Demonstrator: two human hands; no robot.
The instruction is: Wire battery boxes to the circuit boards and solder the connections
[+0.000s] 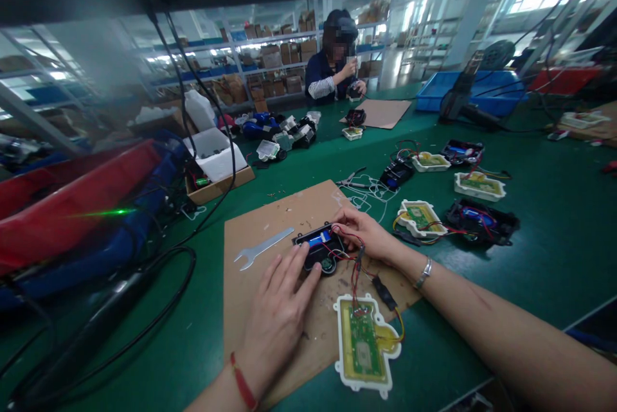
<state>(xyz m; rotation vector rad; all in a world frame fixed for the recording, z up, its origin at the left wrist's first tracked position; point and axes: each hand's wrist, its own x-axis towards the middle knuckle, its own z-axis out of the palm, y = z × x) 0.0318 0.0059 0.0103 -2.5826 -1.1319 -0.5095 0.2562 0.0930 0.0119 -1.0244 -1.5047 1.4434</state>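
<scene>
The left hand [283, 299], with a red band at its wrist, has its fingers loosely spread, the thumb and fingertips resting on the left and lower edges of a black housing [308, 262] at the centre of the frame. The right hand [365, 233], a silvery band on its wrist, has thumb and fingers brought together on thin wires [346, 231] at the housing's upper right corner. I can make out a blue cylinder [318, 240] and a round part [328, 264] inside the housing.

It lies on a brown board [270, 222], with an open-ended wrench [263, 250] just to its left. Below and to the right, in the lower part of the frame, a white-rimmed case [339, 348] shows a green circuit board [361, 341] under something yellowish; wires run up from it towards the hands, and a black sleeve [384, 293] sits beside them.

The green worktop [193, 360] spreads out all round. Right of centre are more pale cases [405, 219] and black housings [501, 222], wired up in pairs, near pliers [351, 177] and a tangle of pale cord [371, 192]. A red bin [72, 193] fills the left of the frame, near a white foam box [219, 166]. Across the worktop, at upper centre, a person [332, 62] in a dark top with striped sleeves bends over a small part; a blue tray [434, 100] stands at upper right.
</scene>
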